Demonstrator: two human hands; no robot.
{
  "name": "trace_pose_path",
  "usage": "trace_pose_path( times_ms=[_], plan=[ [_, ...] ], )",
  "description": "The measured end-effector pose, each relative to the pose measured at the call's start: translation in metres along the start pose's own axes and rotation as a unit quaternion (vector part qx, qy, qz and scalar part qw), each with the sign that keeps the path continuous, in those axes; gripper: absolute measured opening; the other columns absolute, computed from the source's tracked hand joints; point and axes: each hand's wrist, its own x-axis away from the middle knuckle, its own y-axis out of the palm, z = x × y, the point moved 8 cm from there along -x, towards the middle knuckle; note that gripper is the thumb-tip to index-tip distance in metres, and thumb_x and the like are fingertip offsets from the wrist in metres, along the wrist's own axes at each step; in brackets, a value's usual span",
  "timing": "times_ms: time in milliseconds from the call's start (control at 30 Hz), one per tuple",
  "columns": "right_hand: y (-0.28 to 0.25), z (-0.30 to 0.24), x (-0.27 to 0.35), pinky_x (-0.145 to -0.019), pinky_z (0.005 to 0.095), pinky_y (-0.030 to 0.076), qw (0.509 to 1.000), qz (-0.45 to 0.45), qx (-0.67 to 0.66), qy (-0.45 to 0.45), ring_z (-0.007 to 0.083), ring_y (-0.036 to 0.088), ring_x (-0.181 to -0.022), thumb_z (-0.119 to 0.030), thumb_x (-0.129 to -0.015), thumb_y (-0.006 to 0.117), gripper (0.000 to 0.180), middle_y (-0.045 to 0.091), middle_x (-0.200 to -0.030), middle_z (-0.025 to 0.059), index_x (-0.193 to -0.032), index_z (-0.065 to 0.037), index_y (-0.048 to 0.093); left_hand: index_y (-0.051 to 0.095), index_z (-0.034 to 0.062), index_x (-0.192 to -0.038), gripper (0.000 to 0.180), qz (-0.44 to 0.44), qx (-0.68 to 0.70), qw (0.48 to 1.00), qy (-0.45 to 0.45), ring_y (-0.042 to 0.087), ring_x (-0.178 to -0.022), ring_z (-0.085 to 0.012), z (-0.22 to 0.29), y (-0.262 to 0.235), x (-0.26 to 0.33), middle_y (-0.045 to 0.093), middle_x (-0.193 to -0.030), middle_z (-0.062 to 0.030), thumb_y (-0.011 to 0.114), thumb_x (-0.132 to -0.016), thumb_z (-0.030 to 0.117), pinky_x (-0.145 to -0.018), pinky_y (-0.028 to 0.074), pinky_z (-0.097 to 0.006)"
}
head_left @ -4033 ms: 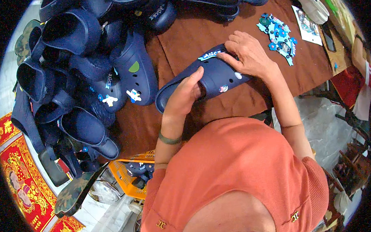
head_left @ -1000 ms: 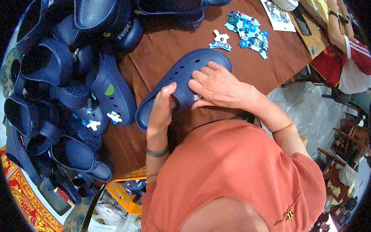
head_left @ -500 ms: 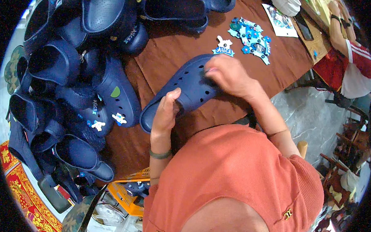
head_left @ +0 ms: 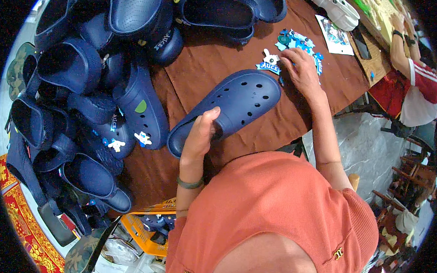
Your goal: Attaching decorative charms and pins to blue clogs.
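A navy clog [head_left: 240, 96] with ventilation holes lies tilted across the brown cloth in front of me. My left hand [head_left: 198, 136] grips its side near the heel opening, thumb on top. Beyond the toe, my right hand [head_left: 303, 74] reaches over a pile of blue and white shoe charms [head_left: 299, 40]. Its fingers are apart and bent down at the pile's near edge; the fingertips are partly hidden, and nothing shows in them. Just left of them lies a white rabbit-like charm [head_left: 269, 60] with a blue banner.
Many navy clogs [head_left: 69, 66] are heaped on the left; one clog [head_left: 144, 119] there carries a green charm and a white one. At the upper right lie a printed card [head_left: 335, 37], a white clog [head_left: 340, 14] and a phone [head_left: 360, 44]. Another person's hand [head_left: 399, 23] is beyond.
My right hand has moved from the clog's toe away to the charm pile, and its closed fingers have spread. My left hand keeps its hold on the clog.
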Motion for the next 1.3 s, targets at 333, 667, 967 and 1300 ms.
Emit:
trace_pose_path(
  times_ms=[333,667,967,1300],
  plan=[
    [0.006,0.026,0.002,-0.077,0.0328,0.051,0.969,0.079,-0.153,0.175,0.0222,0.065,-0.084,-0.015,-0.085,0.072,0.017,0.067,-0.093,0.0088,-0.096,-0.003,0.068,0.062,-0.0035,-0.112,0.04,0.042,-0.055,0.997,0.017,0.065,-0.099,-0.0209,-0.015,-0.019,-0.004,0.066,-0.111,-0.012,0.056,-0.091,0.029,-0.093,0.049,-0.034],
    [-0.005,-0.039,0.025,-0.086,0.0285,0.051,0.94,0.047,-0.335,0.04,0.0185,0.064,-0.098,0.007,-0.083,0.065,0.017,0.068,-0.101,0.0086,-0.098,0.001,0.065,0.061,0.0,-0.118,0.036,0.03,-0.204,0.973,0.101,0.056,-0.09,-0.0234,-0.01,-0.022,0.002,0.063,-0.108,-0.0168,0.039,-0.101,0.022,-0.08,0.045,-0.032],
    [-0.014,-0.094,0.006,-0.095,0.0423,0.046,0.978,-0.075,-0.124,-0.148,0.0288,0.061,-0.107,-0.006,-0.078,0.072,0.015,0.068,-0.108,0.006,-0.092,-0.007,0.066,0.061,0.0001,-0.118,0.036,0.043,-0.211,0.976,0.032,0.053,-0.085,-0.0196,-0.004,-0.014,0.007,0.062,-0.105,-0.0136,0.044,-0.1,0.027,-0.079,0.042,-0.029],
    [-0.005,-0.098,-0.003,-0.09,0.0412,0.044,0.986,-0.105,-0.06,-0.119,0.028,0.056,-0.099,-0.023,-0.082,0.073,0.017,0.064,-0.096,0.0052,-0.088,-0.008,0.067,0.066,0.0038,-0.102,0.031,0.065,-0.114,0.983,0.125,0.064,-0.087,-0.0158,0.0,-0.015,0.002,0.067,-0.098,-0.0061,0.057,-0.091,0.031,-0.085,0.049,-0.03]
  ],
)
